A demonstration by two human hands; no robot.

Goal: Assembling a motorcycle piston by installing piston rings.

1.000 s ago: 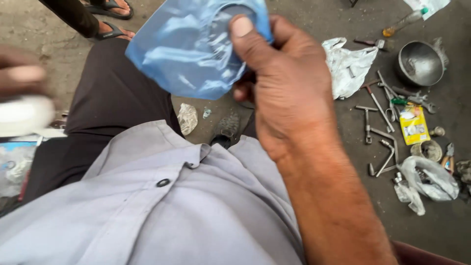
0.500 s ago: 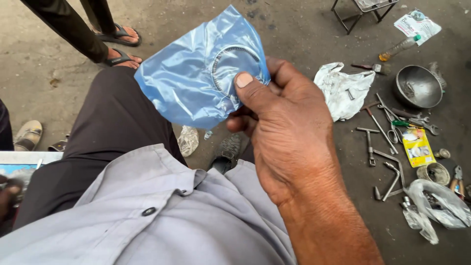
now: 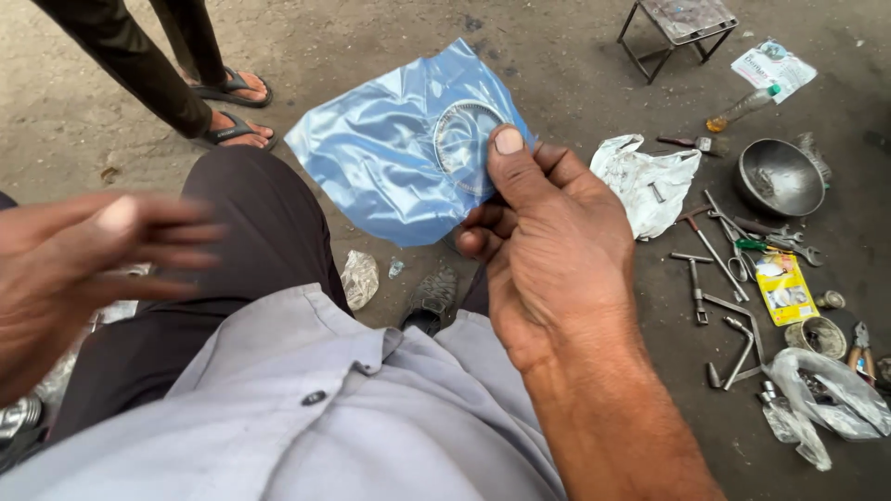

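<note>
My right hand holds a crumpled blue plastic bag up in front of me, thumb pressed on its right edge. A thin metal ring shows through the plastic under the thumb. My left hand is at the left, blurred, fingers spread and holding nothing, level with my dark trouser leg. My grey shirt fills the bottom of the view.
Another person's sandalled feet stand at the upper left. On the ground to the right lie a white plastic bag, a metal bowl, several wrenches and hand tools, a yellow packet, a bottle and a small metal stool.
My left hand has come into view from the left with open fingers. The blue bag in my right hand has lowered slightly and turned flatter toward me.
</note>
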